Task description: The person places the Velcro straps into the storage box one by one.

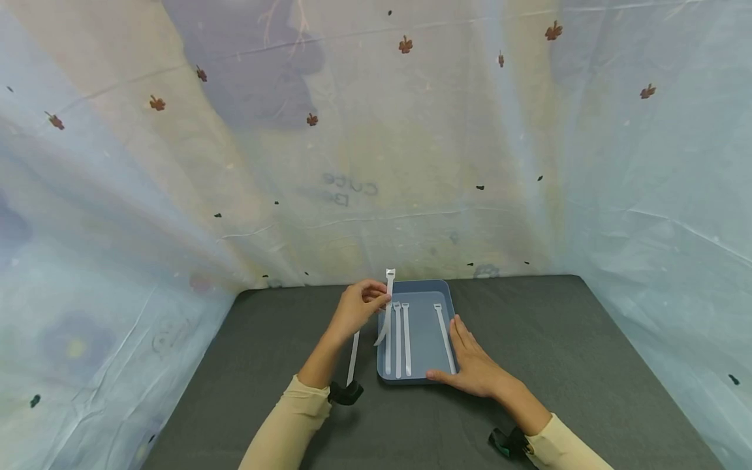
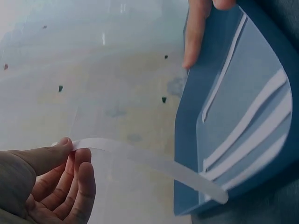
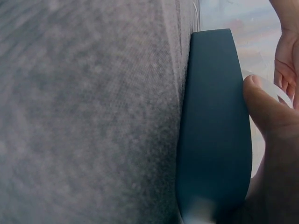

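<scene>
A white cable tie [image 1: 388,301] is being pinched upright between thumb and fingers of the left hand [image 1: 356,308], above the blue tray's [image 1: 424,290] left edge. The tray's near right corner is being steadied by the right hand [image 1: 473,365], fingers lying flat and straight.

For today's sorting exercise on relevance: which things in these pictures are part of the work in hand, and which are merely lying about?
In use:
left hand pinching a white cable tie
right hand resting straight-fingered on the blue tray
white cable ties in the tray

Lying about:
one cable tie on the dark table, left of the tray
printed backdrop sheet
</scene>
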`<state>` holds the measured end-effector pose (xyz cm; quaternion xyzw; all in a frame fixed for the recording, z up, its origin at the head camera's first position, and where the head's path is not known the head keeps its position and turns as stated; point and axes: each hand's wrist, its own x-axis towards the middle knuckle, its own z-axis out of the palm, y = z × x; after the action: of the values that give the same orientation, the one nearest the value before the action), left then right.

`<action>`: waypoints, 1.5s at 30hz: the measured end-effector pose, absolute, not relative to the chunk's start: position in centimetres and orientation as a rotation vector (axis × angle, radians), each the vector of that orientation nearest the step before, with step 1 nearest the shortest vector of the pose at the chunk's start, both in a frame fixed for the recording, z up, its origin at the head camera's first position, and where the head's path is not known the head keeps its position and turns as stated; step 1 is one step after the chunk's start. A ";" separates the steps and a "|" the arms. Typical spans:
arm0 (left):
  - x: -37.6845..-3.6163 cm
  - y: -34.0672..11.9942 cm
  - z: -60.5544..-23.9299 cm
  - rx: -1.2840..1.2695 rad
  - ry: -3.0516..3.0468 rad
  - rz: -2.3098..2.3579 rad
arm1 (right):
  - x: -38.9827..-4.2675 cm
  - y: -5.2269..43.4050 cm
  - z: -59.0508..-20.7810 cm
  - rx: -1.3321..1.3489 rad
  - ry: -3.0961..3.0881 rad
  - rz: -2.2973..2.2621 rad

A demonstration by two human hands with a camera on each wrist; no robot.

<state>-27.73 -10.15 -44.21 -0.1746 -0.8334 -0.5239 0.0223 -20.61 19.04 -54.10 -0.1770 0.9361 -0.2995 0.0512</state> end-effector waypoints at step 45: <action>-32.0 -4.1 -48.7 -0.597 -2.732 -1.952 | -20.8 19.0 -54.5 -0.583 2.942 -0.794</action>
<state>-31.96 -4.09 -48.67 -0.1733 -0.7939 -0.5672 -0.1341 -20.76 19.02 -54.48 -0.1878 0.9481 -0.2558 0.0197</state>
